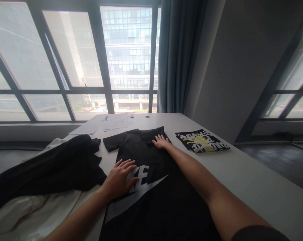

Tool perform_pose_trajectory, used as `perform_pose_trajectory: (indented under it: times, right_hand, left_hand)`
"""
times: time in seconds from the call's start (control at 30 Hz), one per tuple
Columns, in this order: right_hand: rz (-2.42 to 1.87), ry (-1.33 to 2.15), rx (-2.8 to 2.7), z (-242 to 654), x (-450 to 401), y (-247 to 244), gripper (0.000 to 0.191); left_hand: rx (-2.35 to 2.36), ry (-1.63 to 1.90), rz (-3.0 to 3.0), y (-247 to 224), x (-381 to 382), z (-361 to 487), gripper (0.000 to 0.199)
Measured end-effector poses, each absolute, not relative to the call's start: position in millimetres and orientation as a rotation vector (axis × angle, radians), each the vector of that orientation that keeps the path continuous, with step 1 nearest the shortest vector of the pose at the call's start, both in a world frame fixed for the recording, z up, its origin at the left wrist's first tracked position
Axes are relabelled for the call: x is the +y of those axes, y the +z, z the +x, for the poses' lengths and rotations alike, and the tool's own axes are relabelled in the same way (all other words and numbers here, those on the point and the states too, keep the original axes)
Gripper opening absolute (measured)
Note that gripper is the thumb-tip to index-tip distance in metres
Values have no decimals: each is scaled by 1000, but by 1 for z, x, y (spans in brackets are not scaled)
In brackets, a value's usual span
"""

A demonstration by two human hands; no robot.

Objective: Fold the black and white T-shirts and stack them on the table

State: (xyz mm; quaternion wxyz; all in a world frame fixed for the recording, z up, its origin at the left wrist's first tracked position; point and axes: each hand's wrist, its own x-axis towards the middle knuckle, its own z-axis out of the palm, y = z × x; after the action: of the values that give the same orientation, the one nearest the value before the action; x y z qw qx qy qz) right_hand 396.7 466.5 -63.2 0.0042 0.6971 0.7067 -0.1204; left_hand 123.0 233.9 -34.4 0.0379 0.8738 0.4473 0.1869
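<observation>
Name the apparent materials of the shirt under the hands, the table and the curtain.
Shirt: matte fabric, perhaps cotton or synthetic; it lies limp and barely shines. Table: probably laminate, smooth, with an even white surface. Curtain: likely cloth, dull-finished, hanging in vertical folds.

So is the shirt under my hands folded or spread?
The shirt looks partly folded: one sleeve sticks out beyond your left hand, while cloth by your right hand appears turned inward.

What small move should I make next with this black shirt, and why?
Probably fold the sleeve at your left inward across the black shirt: it juts out over the table, while no sleeve juts out on the other side, where your right hand lies.
</observation>
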Motion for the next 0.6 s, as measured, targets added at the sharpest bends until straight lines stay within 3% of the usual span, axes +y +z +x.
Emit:
perform_pose_trajectory:
  times: [0.33, 0.47, 0.6]
  right_hand:
    - [2264, -264, 2249, 405, 517, -59, 73]
    - [2273, 70, 2373, 400, 491, -46, 68]
    - [2226, 42, 2372, 410, 444, -27, 56]
  left_hand:
    - [1365, 404, 2511, -43, 238, 121, 62]
    - [1405, 427, 2509, -50, 234, 129, 64]
    - [1404, 490, 2535, -54, 233, 133, 61]
